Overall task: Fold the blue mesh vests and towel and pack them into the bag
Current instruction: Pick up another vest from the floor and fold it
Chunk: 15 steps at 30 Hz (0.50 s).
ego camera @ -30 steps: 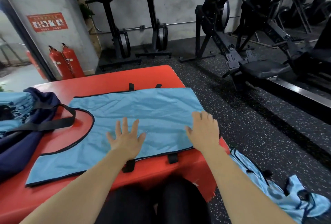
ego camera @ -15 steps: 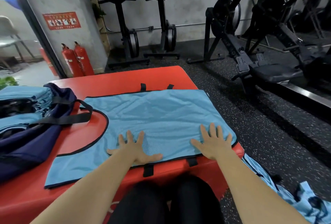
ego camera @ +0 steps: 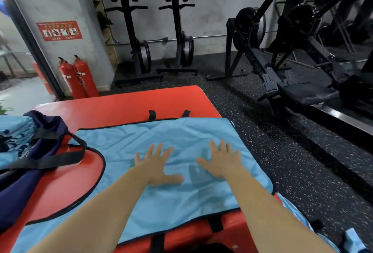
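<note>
Both our hands have slid up from the near hem to the middle of the vest, and sit closer together. Our left hand lies palm down, its fingers straight and spread, tips toward 12 o'clock and thumb out toward 3. Our right hand lies just beside it at 3 o'clock, flat and spread the same way, thumb toward 9; a strip of cloth shows between the two thumbs. We pinch nothing: the vest lies under both palms and runs out past the fingertips on every side. Its far hem is at 12 o'clock of the fingers, and its near hem at 6 hangs over the edge of the red pad. At 9 o'clock of our left hand the black-trimmed cutout shows bare pad. Further toward 9 sits the dark bag, open, with folded blue cloth inside and its strap lying across the cutout. A second vest lies on the floor at 4 o'clock
</note>
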Tool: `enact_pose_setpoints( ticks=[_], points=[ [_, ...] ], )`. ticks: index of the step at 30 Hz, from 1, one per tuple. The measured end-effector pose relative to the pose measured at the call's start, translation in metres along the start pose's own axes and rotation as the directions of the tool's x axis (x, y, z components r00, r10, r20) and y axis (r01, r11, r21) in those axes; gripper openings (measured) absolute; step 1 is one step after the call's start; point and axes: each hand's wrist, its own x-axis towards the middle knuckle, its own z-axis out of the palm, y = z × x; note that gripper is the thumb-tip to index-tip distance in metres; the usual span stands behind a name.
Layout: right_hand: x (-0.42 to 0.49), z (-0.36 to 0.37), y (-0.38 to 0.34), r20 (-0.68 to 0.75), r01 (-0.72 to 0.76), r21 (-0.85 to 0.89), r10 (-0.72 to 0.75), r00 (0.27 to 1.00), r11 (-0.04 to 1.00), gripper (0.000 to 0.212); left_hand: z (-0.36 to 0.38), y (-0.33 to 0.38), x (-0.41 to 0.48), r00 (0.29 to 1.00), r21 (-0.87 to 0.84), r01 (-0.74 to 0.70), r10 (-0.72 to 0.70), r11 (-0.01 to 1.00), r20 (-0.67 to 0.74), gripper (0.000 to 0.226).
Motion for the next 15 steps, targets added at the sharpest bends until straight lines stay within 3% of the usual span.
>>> enact_pose_setpoints(
  ticks=[3, 5, 8, 11, 15],
  points=[
    [0.030, -0.001, 0.007, 0.005, 0.081, 0.005, -0.081, 0.997, 0.997, 0.083, 0.006, 0.001, 0.020, 0.997, 0.038, -0.078, 0.078, 0.996, 0.004, 0.135],
    [0.053, -0.007, 0.010, -0.182, 0.091, 0.022, -0.086, 0.980, 0.996, 0.070, -0.006, 0.003, 0.035, 0.994, 0.048, -0.090, 0.093, 0.995, -0.063, 0.133],
    [0.092, -0.024, 0.012, -0.462, -0.018, 0.134, 0.078, 0.883, 0.991, 0.048, -0.038, 0.006, 0.066, 0.949, 0.017, -0.072, 0.074, 0.997, -0.306, 0.086],
    [0.130, -0.040, 0.016, -0.430, -0.125, 0.220, 0.211, 0.878, 0.968, 0.045, -0.061, 0.007, 0.103, 0.913, 0.021, -0.098, 0.098, 0.995, -0.396, 0.048],
    [0.165, -0.043, 0.020, -0.307, -0.038, -0.032, 0.026, 0.951, 0.999, 0.035, -0.075, 0.006, 0.153, 0.922, 0.050, -0.064, 0.078, 0.997, -0.379, 0.046]
  ],
)
